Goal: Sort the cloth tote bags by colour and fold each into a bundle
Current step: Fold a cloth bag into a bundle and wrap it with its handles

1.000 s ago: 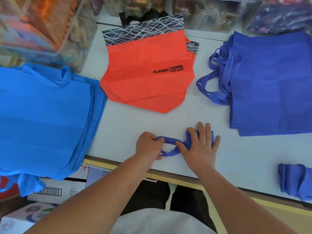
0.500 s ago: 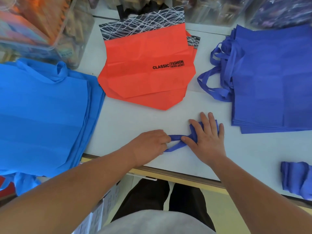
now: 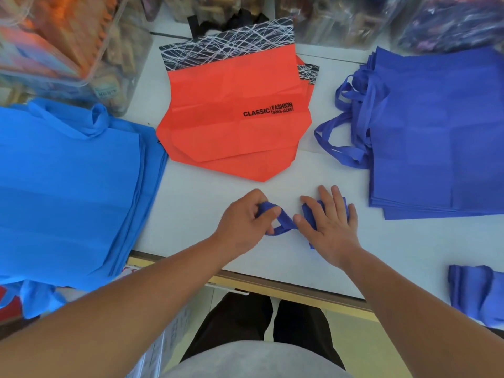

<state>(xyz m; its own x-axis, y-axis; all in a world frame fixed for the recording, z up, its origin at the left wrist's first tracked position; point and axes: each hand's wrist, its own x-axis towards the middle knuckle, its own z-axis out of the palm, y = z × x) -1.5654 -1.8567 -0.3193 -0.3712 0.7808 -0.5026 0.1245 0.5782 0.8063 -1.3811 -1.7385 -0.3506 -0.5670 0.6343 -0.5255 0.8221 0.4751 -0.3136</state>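
Note:
A small folded dark-blue tote bundle lies near the table's front edge. My right hand presses flat on it, fingers straight, hiding most of it. My left hand grips the bundle's strap loop, fingers curled round it, just left of the bundle. A stack of light-blue totes covers the left side. Orange totes with a black patterned top band lie at the back middle. A stack of dark-blue totes sits at the right, handles trailing left.
Another folded dark-blue bundle rests at the front right edge. Clear plastic bins full of goods line the back of the white table. Cardboard boxes stand on the floor under the left edge.
My left hand has lifted the strap loop up and slightly away from the bundle. My right hand has stayed pressing on the bundle.

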